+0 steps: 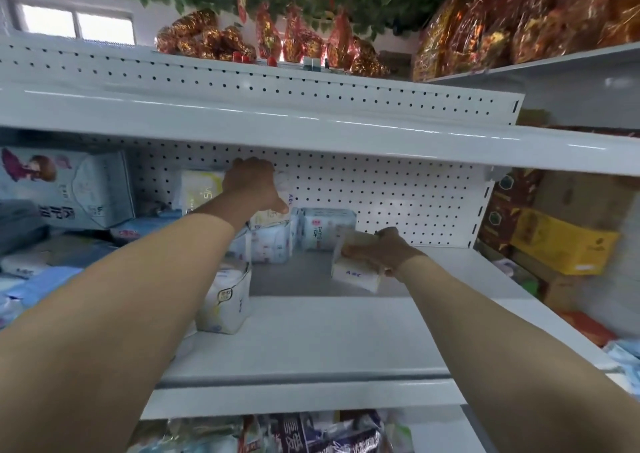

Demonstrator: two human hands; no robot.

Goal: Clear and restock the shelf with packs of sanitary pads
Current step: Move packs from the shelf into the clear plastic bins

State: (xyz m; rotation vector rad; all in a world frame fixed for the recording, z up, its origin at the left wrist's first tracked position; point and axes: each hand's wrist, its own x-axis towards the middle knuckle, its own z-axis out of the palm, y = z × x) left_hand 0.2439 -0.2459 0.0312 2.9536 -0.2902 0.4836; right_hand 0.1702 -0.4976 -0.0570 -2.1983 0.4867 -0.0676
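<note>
desk: so, how far along is the restock?

stringer: early to middling, by my reading. a handful of packs [329, 229] stand at the back-left of the white shelf [329, 331], close to the pegboard [398, 192]. the right half and the front of the board lie bare, so most of the filling is left. (whether the clearing is finished cannot be told.)

desk: and the hands?

stringer: both are deep in the bay. the left hand [251, 182] reaches high at the back, fingers hooked over the top of a stacked pack [285, 189] with the thumb down its side. that looks like a grip rather than a flat push. the right hand [384, 251] is wrapped round a white abc pack [356, 274], holding it tilted low over the shelf, just right of the standing group and apart from it. whether it touches the board i cannot tell.

desk: next?

stringer: likely setting that pack down beside the row.
</note>
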